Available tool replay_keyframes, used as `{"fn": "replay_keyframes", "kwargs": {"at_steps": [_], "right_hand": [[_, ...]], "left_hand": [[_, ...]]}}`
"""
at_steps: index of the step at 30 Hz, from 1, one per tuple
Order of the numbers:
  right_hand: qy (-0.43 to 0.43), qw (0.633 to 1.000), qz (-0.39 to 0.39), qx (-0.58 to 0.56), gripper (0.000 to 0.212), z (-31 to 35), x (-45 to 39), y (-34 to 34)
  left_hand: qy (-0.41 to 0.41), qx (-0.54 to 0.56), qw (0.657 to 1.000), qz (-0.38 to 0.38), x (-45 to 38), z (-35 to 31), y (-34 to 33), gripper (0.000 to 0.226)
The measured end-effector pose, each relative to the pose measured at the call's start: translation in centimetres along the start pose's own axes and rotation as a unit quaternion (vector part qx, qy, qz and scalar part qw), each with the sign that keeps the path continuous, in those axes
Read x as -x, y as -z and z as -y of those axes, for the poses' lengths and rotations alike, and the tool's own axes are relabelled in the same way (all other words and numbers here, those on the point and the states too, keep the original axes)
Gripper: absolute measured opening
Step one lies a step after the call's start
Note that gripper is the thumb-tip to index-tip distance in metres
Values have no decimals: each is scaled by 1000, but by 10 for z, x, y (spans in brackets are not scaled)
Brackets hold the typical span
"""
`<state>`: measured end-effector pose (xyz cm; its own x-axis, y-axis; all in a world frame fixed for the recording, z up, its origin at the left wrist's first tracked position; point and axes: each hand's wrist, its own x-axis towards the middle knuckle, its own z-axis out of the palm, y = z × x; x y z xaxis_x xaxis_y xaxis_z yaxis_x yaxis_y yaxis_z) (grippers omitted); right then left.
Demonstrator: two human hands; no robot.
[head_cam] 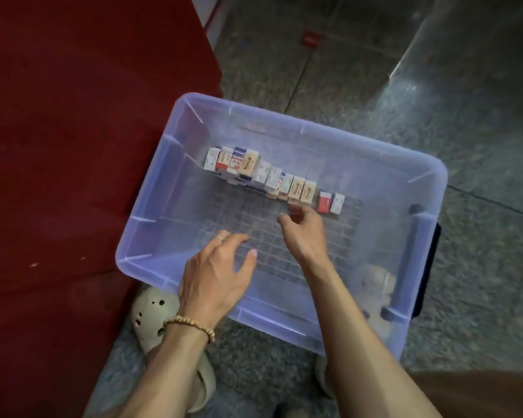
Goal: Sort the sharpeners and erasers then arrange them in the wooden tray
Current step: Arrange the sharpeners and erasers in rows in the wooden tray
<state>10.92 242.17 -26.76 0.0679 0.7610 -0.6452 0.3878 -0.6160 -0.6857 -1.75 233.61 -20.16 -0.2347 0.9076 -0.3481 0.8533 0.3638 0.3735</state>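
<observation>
One clear plastic bin (375,164) holds about fourteen boxed erasers (272,176) in one row; left hand (218,276) open, right hand (304,230) loosely curled, empty.

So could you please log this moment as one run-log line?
left hand: open, over bin floor | right hand: fingers curled, empty, near row of small boxes | clear plastic bin: on floor

Speckled stone floor (360,86), red furniture (88,116)
</observation>
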Motion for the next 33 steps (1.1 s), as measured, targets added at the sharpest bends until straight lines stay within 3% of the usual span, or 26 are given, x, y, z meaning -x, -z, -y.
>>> {"fn": "replay_keyframes", "kwargs": {"at_steps": [5,10,14,18,27,31,33], "right_hand": [[-19,987,-159,-17,46,-14,-48,-15],[-89,960,-260,57,80,-25,-78,-9],[-63,977,-191,64,93,-37,-82,-18],[-78,978,-190,34,96,-33,-89,-17],[-67,987,-143,-17,62,-33,-98,-10],[-89,982,-139,-89,86,-35,-104,-8],[-91,983,-102,-125,87,-34,-109,-15]], "left_hand": [[32,-12,999,-27,-2,-1,-2,34],[54,-13,997,-53,-3,-1,-6,26],[57,-10,995,-76,-1,-2,-8,21],[48,-9,996,-80,-2,-2,-9,20],[52,-8,994,-100,-1,-2,-11,16],[54,-1,993,-104,-1,-3,-10,16],[55,1,993,-105,-2,-4,-10,16]]}}
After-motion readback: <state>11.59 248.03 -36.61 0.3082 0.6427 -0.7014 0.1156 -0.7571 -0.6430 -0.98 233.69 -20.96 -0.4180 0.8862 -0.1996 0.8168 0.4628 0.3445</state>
